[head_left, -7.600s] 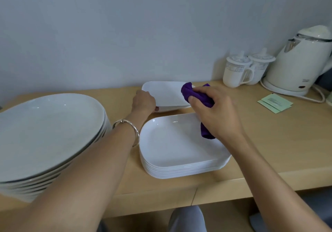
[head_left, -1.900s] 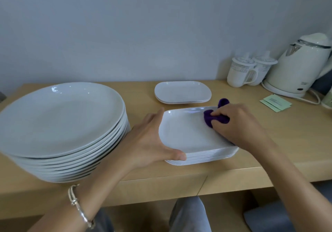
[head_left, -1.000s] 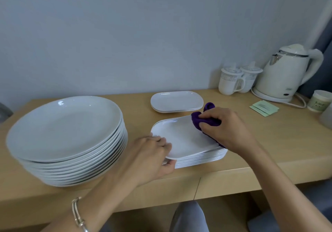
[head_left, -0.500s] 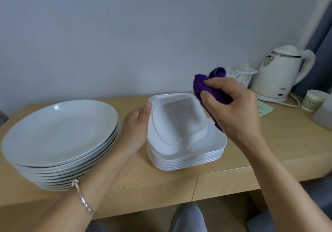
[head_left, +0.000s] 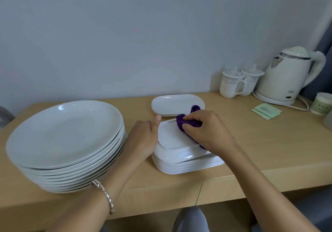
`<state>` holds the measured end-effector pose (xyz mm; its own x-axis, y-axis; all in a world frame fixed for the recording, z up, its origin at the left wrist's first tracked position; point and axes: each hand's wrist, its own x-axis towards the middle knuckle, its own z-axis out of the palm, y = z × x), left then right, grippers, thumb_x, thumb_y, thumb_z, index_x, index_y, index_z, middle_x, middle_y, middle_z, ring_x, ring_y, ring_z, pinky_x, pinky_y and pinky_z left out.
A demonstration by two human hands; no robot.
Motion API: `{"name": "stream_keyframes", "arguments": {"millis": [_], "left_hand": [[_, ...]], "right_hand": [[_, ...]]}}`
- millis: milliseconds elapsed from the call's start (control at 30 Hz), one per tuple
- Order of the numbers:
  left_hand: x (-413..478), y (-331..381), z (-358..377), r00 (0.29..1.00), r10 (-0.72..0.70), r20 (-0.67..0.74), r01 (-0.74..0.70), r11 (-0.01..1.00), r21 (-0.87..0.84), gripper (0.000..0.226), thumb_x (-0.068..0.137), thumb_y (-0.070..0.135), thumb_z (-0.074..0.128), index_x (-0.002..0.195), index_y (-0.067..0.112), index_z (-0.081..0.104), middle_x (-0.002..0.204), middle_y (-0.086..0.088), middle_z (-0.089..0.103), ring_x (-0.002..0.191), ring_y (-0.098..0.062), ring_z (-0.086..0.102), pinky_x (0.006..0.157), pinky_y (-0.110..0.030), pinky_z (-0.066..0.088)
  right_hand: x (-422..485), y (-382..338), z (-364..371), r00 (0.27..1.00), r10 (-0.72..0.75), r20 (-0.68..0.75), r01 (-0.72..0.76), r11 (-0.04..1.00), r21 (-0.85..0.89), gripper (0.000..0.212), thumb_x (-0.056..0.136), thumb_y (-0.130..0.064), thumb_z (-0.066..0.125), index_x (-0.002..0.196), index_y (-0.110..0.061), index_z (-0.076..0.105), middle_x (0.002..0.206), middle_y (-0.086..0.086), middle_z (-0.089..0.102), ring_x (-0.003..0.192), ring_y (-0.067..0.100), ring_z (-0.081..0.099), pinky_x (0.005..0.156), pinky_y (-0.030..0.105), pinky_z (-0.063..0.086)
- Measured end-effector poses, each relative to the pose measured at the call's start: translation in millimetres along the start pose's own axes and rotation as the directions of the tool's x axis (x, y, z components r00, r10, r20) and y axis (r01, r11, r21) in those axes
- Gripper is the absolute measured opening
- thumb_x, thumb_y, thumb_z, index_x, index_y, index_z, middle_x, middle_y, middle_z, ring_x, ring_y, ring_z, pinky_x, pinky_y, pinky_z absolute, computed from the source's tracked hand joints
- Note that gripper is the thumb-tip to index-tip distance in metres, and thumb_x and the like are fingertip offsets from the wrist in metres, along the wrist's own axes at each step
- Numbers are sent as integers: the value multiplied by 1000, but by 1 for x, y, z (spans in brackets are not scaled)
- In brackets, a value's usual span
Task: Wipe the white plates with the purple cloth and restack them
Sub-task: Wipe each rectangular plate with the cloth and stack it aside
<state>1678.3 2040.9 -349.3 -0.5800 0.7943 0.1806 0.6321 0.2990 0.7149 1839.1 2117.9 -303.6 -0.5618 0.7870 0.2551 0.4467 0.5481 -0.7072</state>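
Note:
A white rectangular plate (head_left: 172, 140) lies upside down on top of the stack of rectangular plates (head_left: 188, 165) near the table's front edge. My left hand (head_left: 143, 138) holds its left rim, thumb up along the far corner. My right hand (head_left: 206, 129) grips the bunched purple cloth (head_left: 186, 122) and presses it on the plate's underside at the far right. Behind them, a small pile of white rectangular plates (head_left: 176, 104) sits near the wall.
A tall stack of large round white plates (head_left: 64, 138) fills the table's left side, close to my left wrist. Two lidded mugs (head_left: 237, 82), a white kettle (head_left: 285, 77), green sachets (head_left: 265, 109) and a paper cup (head_left: 321, 103) stand at the right.
The plate, held up tilted half a second ago, now lies face down on the stack. My right hand came down with the cloth onto its underside.

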Motion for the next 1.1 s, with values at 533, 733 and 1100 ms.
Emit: {"name": "stream_keyframes", "arguments": {"millis": [533, 733, 1100], "left_hand": [[-39, -22, 6, 958, 200, 203, -141, 951, -276, 94, 41, 67, 79, 123, 51, 37, 128, 34, 40, 119, 12, 41, 94, -21, 42], [-41, -21, 11, 960, 236, 150, -184, 938, -295, 70, 65, 17, 87, 121, 40, 52, 118, 14, 63, 109, 6, 59, 83, -4, 43], [-33, -21, 3, 930, 275, 244, -232, 954, -191, 97, 40, 67, 82, 124, 48, 37, 124, 35, 37, 119, 9, 41, 93, -25, 45]], "right_hand": [[-6, 11, 19, 998, -56, 0, 53, 946, -319, 42, 86, -43, 54, 127, -36, 57, 132, -11, 51, 123, 23, 39, 105, 32, 31], [-27, -21, 64, 956, -289, 55, 293, 914, -281, 48, 77, -47, 44, 115, -29, 68, 112, -7, 67, 98, 28, 57, 84, 35, 45], [7, 3, 13, 994, -99, 46, 105, 982, -159, 30, 84, -24, 63, 114, -29, 68, 105, -17, 63, 96, -1, 47, 75, 7, 32]]}}
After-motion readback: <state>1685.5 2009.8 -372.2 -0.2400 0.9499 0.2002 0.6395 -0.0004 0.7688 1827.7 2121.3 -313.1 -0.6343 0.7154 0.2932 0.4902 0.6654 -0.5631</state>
